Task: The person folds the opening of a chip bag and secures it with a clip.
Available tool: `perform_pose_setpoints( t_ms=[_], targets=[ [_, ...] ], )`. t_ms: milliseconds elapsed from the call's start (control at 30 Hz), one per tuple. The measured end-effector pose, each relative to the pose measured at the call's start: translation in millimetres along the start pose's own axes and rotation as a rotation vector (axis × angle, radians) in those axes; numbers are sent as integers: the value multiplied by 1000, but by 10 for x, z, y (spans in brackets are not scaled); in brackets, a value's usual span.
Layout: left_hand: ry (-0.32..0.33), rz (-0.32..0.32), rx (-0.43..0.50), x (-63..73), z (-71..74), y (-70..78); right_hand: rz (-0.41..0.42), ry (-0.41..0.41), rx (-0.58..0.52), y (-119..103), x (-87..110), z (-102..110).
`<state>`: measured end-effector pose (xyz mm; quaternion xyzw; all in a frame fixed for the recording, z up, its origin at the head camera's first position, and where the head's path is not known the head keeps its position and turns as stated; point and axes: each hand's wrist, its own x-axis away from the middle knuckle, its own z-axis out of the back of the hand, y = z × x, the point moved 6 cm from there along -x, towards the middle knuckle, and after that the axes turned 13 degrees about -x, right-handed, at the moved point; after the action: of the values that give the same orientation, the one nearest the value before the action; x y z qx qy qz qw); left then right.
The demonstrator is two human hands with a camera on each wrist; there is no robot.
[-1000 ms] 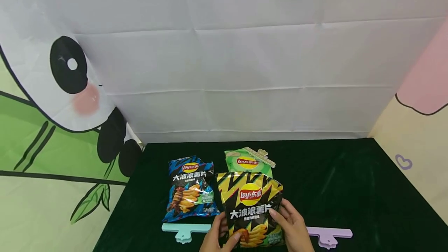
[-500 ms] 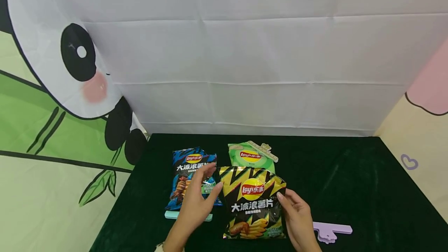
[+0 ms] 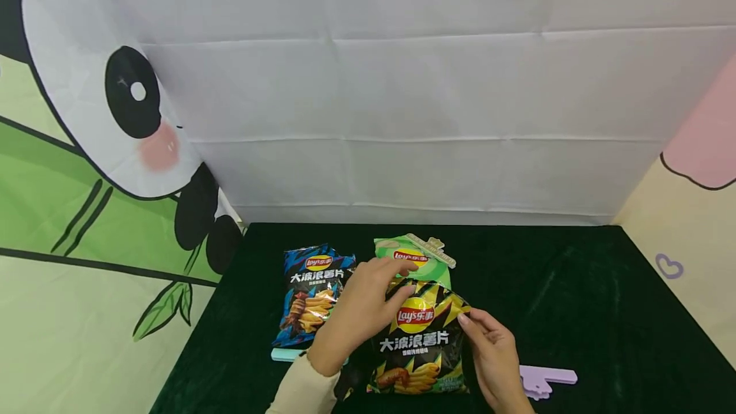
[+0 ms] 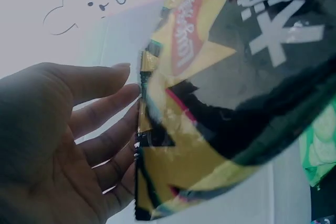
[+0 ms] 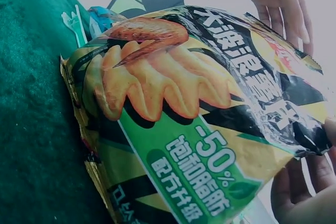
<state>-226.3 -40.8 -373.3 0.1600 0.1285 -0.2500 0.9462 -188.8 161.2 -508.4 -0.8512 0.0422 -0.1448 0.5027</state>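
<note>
A black-and-yellow Lay's potato chip bag stands upright at the front of the dark green table. My right hand pinches its right side edge, thumb on the front. Up at the bag's top left, my left hand has its fingers spread loosely near the top seam. In the left wrist view the fingertips come right at the crimped top edge of the chip bag, thumb apart from the fingers. From the right wrist, the chip bag's lower front shows, its bottom seam close over the cloth.
A blue chip bag lies to the left, partly behind my left arm. Behind the held bag is a green chip bag with a cream clip on its top corner. A teal clip and a purple clip lie near the front.
My left hand has let go of the bag's lower left side and risen, moving right to the top seam. The right hand keeps its hold on the right edge, somewhat higher.
</note>
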Motion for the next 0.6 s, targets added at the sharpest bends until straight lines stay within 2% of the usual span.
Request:
perform_pose_setpoints(
  t_ms=[167,300,500,600],
  targets=[
    [-13,-38,-61,-63,-63,66,57,-41,8,-25,26,-4],
    [7,-61,-80,-91,-69,65,105,-58,22,-67,19,-5],
    [53,-84,-42,-89,-43,55,130,-77,59,-105,9,20],
    [52,-81,-18,-78,-41,40,136,-92,69,-109,9,20]
  ],
)
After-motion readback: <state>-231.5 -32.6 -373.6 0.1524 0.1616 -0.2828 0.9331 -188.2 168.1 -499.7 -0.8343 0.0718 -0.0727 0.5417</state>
